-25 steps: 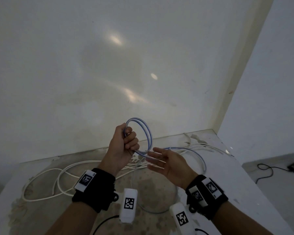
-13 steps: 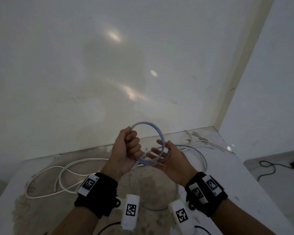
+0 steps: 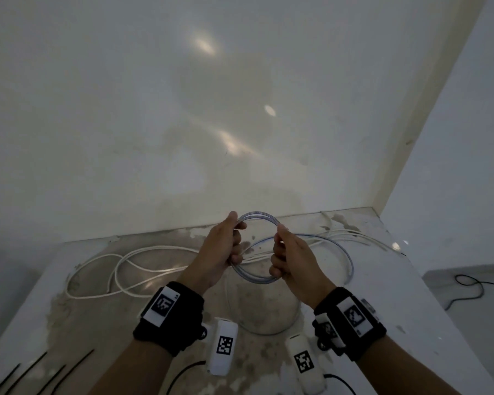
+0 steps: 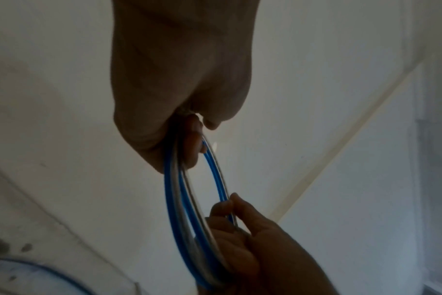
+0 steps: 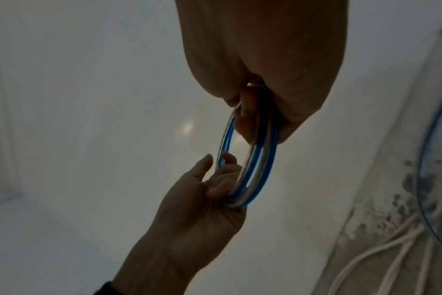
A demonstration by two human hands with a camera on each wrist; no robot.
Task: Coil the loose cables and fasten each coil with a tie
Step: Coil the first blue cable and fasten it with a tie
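A thin blue-and-clear cable coil (image 3: pixel 255 215) hangs in the air above the table, a few loops wide. My left hand (image 3: pixel 234 238) grips its left side with curled fingers. My right hand (image 3: pixel 278 252) grips the right side, thumb on top. The left wrist view shows the coil (image 4: pixel 174 199) running from my left hand (image 4: pixel 189 143) down to the right hand (image 4: pixel 230 209). In the right wrist view the coil (image 5: pixel 260 159) spans from my right hand (image 5: pixel 250 111) to the left hand (image 5: pixel 220 179). The cable's loose tail (image 3: pixel 351 263) curves over the table to the right.
A long white cable (image 3: pixel 120 269) lies in loose loops on the stained white table (image 3: pixel 428 309), left and behind the hands. Several black ties (image 3: pixel 40 374) lie at the near left. A wall stands right behind the table. A black cord (image 3: pixel 468 289) lies on the floor at right.
My right hand, open-palmed a second ago, has brought another loop up and closed on the right side of the coil. The left hand has kept its grip.
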